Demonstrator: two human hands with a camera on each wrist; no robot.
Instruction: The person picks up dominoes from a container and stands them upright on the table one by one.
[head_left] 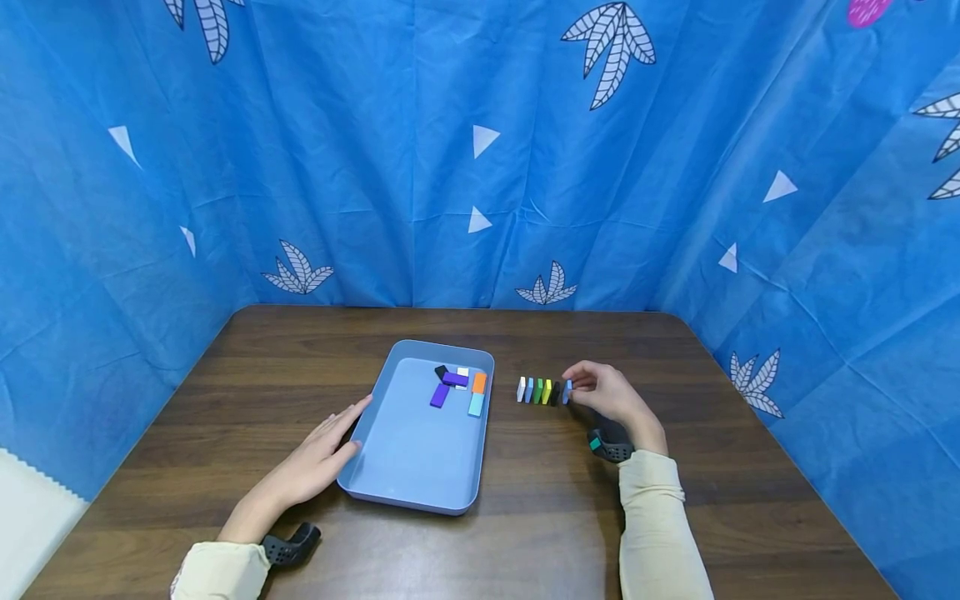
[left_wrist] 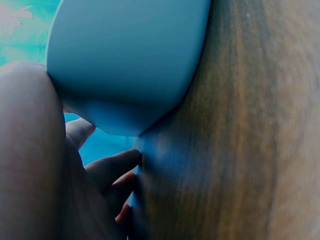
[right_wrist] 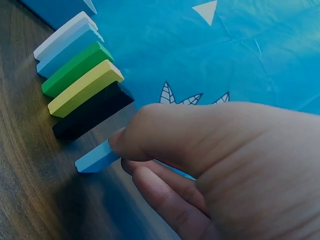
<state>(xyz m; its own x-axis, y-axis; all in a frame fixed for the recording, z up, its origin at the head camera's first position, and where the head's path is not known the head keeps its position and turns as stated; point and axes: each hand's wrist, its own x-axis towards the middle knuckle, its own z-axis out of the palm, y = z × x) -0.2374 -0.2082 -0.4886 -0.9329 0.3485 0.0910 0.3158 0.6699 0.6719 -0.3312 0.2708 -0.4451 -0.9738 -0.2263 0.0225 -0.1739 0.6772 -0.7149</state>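
My right hand (head_left: 609, 395) pinches a blue domino (right_wrist: 97, 159) between thumb and fingers, at the right end of a row of upright dominoes. Leftward from it stand a black domino (right_wrist: 92, 112), a yellow domino (right_wrist: 85, 90), a green domino (right_wrist: 77, 70), a light blue domino (right_wrist: 70, 49) and a white domino (right_wrist: 65, 35), with small gaps between them. On the other side, my left hand (head_left: 318, 454) rests with extended fingers against the left wall of a blue tray (head_left: 408, 497); the left wrist view shows the thumb at the tray's wall.
Inside the tray, toward its far right, lie purple dominoes (head_left: 440, 395), an orange domino (head_left: 479, 382), a light blue domino (head_left: 476, 405), a black piece (head_left: 440, 372) and a white one (head_left: 462, 372). The wooden table (head_left: 555, 517) ends at a blue curtain (head_left: 450, 167).
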